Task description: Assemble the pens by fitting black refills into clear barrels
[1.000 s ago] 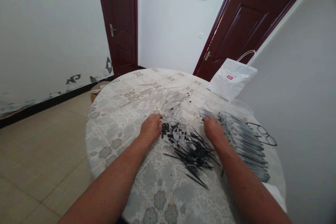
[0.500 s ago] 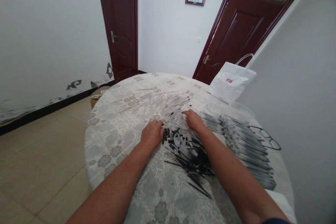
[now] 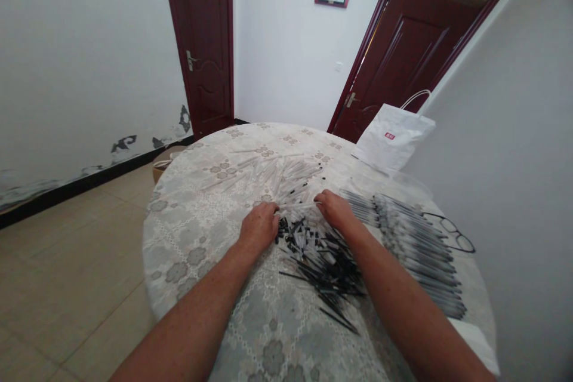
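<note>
My left hand point(image 3: 260, 227) is closed, fingertips pinched together beside a heap of small black pen caps point(image 3: 283, 229); a dark bit shows at the fingertips, too small to name. Across from it, my right hand point(image 3: 333, 209) pinches what looks like a clear pen barrel at the near right edge of a spread of clear plastic barrels point(image 3: 273, 174). Small clear and black parts point(image 3: 307, 239) lie between the forearms. Below them is a loose pile of thin black pen refills point(image 3: 331, 268), partly covered by my right forearm.
Rows of put-together pens point(image 3: 425, 256) lie right of my right arm, with black-framed glasses point(image 3: 459, 233) beyond them. A white paper bag point(image 3: 394, 137) stands at the back right of the round table, whose patterned cloth point(image 3: 192, 256) reaches its edge.
My right hand has drawn in its outstretched index finger and come slightly lower, closing at the barrels. The left hand stays nearly in place. The whole view has shifted a little.
</note>
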### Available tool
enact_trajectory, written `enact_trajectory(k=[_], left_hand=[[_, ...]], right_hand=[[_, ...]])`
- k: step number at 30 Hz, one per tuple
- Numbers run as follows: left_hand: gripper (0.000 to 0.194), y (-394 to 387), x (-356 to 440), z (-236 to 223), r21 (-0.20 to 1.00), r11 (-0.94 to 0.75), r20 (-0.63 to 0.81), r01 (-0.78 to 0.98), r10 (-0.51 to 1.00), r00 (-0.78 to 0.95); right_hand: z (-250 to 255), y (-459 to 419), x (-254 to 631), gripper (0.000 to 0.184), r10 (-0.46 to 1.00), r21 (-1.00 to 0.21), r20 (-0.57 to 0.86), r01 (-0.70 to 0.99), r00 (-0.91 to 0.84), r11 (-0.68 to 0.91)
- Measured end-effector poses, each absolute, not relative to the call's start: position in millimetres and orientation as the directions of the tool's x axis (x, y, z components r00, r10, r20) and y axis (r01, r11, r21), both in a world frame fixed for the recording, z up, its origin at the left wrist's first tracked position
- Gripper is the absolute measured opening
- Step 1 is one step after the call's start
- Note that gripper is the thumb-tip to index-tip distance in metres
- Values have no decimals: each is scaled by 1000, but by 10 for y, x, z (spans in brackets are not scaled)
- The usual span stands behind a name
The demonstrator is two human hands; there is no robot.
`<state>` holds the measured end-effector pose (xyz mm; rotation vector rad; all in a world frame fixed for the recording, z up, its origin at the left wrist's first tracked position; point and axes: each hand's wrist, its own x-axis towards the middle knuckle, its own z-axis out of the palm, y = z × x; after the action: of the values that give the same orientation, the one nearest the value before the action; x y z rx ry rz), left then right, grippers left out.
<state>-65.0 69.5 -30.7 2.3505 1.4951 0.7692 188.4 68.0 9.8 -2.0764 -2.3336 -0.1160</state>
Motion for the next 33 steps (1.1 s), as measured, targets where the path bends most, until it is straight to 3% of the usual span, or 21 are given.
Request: enact_trajectory(k=[7, 10, 14, 19, 22, 26, 30, 33], left_hand=[[21, 665, -637, -225, 590, -497, 357, 637, 868, 346], [24, 638, -609, -169, 713, -491, 362, 500, 869, 337], [35, 558, -561, -47, 908, -361, 252, 212, 875, 413], [41, 480, -527, 42, 979, -185, 113, 86, 844, 525], [34, 471, -522, 1, 922, -358, 244, 146, 831, 500], [30, 450, -527, -69, 630, -686, 475, 364, 711, 518], [29, 421, -525, -81, 417, -711, 506, 566, 699, 505], [26, 434, -518, -76, 390, -720, 522, 574, 686, 507]], right_hand=[[215, 282, 1950, 27, 981, -27, 171, 995, -90, 96], [201, 76, 1940, 26, 966, -176, 239, 974, -96, 140], [173, -194, 1814, 25, 936, -410, 338, 880, -96, 239], [139, -361, 1595, 24, 951, -598, 293, 758, -96, 261], [104, -377, 1550, 25, 963, -669, 260, 705, -73, 235], [103, -406, 1597, 26, 973, -719, 227, 666, -44, 198], [126, -457, 1633, 30, 985, -765, 166, 624, -49, 160], [99, -454, 1656, 36, 986, -812, 167, 569, 11, 131]])
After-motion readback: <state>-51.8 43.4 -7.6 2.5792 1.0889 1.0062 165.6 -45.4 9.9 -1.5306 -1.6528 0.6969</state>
